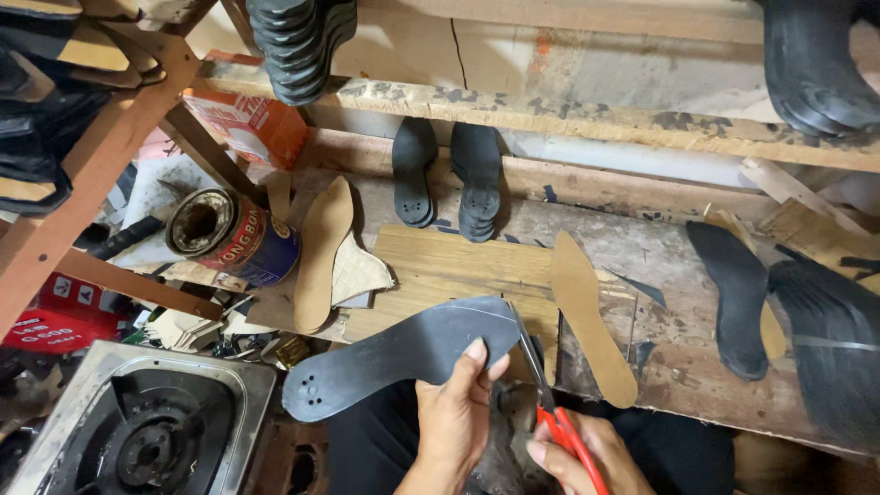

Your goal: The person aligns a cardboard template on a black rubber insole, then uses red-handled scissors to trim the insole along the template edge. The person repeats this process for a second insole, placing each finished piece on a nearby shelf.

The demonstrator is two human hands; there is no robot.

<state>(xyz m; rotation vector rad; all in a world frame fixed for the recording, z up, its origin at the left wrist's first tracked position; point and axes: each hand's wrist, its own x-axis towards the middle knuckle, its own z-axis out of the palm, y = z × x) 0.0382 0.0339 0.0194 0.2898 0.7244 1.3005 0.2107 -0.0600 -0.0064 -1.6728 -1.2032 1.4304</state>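
Note:
My left hand (456,417) pinches a dark grey shoe sole (394,357) by its wide end, holding it flat above the wooden workbench (440,266). The sole's narrow heel end, with small holes, points to the lower left. My right hand (577,456) grips red-handled scissors (545,394). Their blades sit at the sole's right edge, next to my left thumb. A tan insole (591,316) lies on the bench just right of the scissors.
A glue tin (231,236) lies on its side at the left beside tan insoles (323,252). Black soles (446,176) lean against the back rail. More black soles (738,293) lie at the right. A gas stove (147,431) sits at the lower left.

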